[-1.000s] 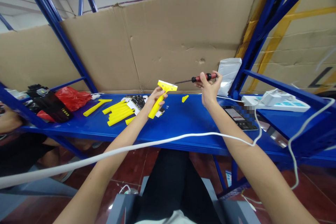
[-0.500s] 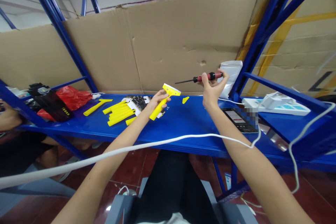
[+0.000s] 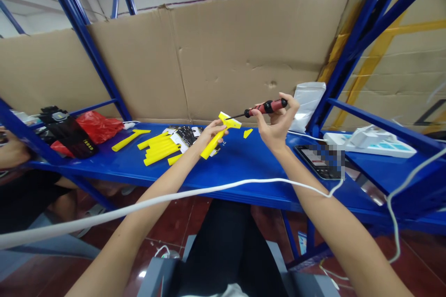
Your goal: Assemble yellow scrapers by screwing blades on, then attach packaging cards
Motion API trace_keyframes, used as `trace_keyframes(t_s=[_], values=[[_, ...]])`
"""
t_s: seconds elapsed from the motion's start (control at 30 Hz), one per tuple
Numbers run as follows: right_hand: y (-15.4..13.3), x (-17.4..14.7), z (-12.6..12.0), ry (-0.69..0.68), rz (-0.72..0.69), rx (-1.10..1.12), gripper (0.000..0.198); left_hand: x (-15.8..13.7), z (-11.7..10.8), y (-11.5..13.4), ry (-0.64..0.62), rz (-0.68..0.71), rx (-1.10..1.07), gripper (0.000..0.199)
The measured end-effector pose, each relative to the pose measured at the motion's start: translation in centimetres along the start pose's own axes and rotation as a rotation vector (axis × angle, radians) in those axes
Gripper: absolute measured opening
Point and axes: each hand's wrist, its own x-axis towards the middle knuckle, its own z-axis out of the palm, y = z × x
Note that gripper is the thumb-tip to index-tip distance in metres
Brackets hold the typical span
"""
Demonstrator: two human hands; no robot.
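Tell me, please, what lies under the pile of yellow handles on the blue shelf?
Under the pile of yellow handles only the bare blue shelf shows. Black and white printed cards lie against its right end; whether any reach beneath the pile is hidden.

Little here can be read. The black pouch (image 3: 71, 137) lying at the left end of the blue shelf (image 3: 244, 167) carries small white lettering, something like "IRORD", though the letters are too small to be sure. The phone (image 3: 318, 160) screen's writing is blurred out.
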Motion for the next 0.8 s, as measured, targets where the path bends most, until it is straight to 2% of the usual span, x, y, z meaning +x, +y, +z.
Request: trace_keyframes(t_s=[0.1,0.23,0.4,0.53,0.67,0.8], values=[[-0.2,0.1,0.4,0.097,-0.034,0.019,0.071,0.0,0.1,-0.1,0.004,-0.006,0.008,0.047],[-0.5,0.1,0.7,0.108,-0.053,-0.006,0.073,0.1,0.0,-0.3,0.003,0.01,0.024,0.047],[0.2,-0.1,0.4,0.065,-0.093,-0.059,0.081,0.5,-0.4,-0.8,0.017,0.005,0.028,0.047],[1.2,-0.7,0.2,-0.038,-0.113,-0.108,0.082,0.8,-0.7,-1.1,0.03,-0.04,0.034,0.046],[1.5,-1.1,0.3,-0.087,-0.087,-0.114,0.081,0.7,-0.6,-1.1,0.022,-0.066,0.012,0.043],[1.1,-1.1,0.4,-0.073,-0.039,-0.041,0.079,0.6,-0.5,-0.9,0.008,-0.078,-0.015,0.04]])
